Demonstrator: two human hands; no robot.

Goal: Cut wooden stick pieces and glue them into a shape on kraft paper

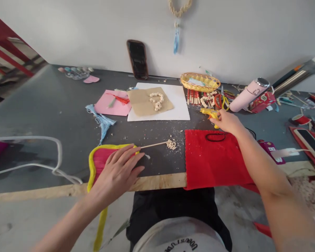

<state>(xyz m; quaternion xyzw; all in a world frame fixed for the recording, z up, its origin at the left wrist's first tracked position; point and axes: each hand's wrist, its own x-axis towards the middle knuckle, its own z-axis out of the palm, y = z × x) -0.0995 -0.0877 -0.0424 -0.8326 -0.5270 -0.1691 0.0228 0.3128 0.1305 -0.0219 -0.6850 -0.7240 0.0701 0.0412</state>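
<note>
My left hand (pixel 118 171) lies flat with fingers spread on a pink piece edged with yellow cord (pixel 99 159) at the table's front edge. A thin wooden stick (pixel 154 144) runs from beside its fingertips to a small heap of pale beads (pixel 171 144). My right hand (pixel 227 120) reaches over a red felt sheet (pixel 212 161) and closes on a yellow glue gun (pixel 211 113); its black cable (pixel 215 137) loops on the felt.
A white board (pixel 173 105) carries tan paper with beads (pixel 149 101). Behind stand a phone (pixel 138 59), a yellow basket (pixel 199 82), a pink bottle (pixel 248 94) and craft clutter. Blue tassel (pixel 102 120) and white cord (pixel 42 154) lie left.
</note>
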